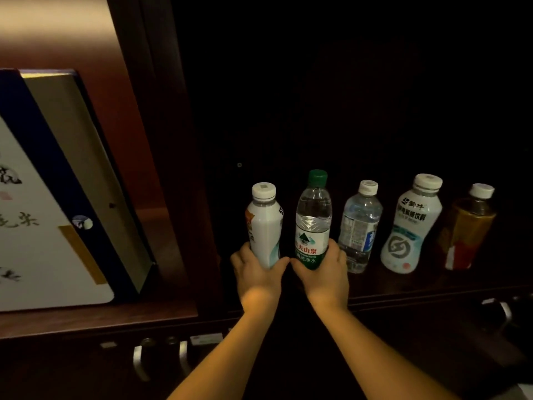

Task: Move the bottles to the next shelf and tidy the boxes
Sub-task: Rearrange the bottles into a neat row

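Several bottles stand in a row in a dark shelf compartment. My left hand point(256, 269) grips the base of a white bottle point(264, 223) with a white cap at the row's left end. My right hand point(323, 269) grips the lower part of a clear water bottle point(313, 220) with a green cap and green label. To the right stand a clear water bottle point(360, 226), a white curvy drink bottle point(409, 226) and an amber tea bottle point(467, 229). In the left compartment a white and blue box point(43, 226) leans tilted.
A dark wooden divider point(173, 168) separates the lit left compartment from the dark right one. The shelf's front edge point(418, 295) runs below the bottles. Metal handles point(138, 362) sit on the cabinet front below; another handle point(504, 310) is at the right.
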